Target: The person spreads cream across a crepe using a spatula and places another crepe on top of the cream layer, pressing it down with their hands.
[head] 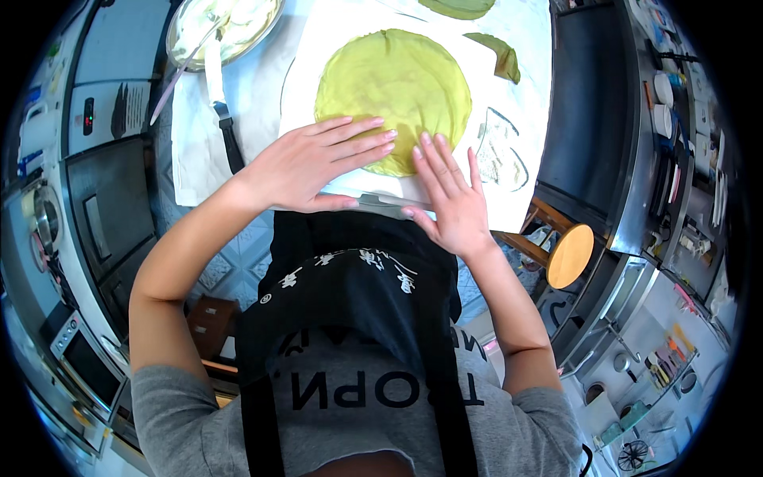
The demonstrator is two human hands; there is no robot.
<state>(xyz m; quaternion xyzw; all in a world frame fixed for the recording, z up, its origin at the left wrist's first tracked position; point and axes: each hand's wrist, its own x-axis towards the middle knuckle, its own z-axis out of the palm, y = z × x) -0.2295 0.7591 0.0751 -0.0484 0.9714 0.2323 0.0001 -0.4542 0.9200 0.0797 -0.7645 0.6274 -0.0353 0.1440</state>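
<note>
A round, thin yellow-green crepe (393,77) lies on a white sheet (298,113) in front of me, slightly wrinkled near its lower part. My left hand (331,155) is laid flat, palm down, with its fingertips over the crepe's lower left edge. Opposite it, my right hand (450,191) rests its fingertips at the crepe's lower right edge. Neither hand grips anything, and both have fingers spread. What lies under the palms is hidden. Between my thumbs a greyish strip (384,204) shows at the table's near edge; its kind is unclear.
At upper left stands a metal bowl (271,30) of white cream, with a pink-handled tool (179,83) and a cream-coated spatula with a black handle (229,140). A crepe strip (505,59) and another green piece (459,7) lie at upper right. A wooden stool (569,256) stands right.
</note>
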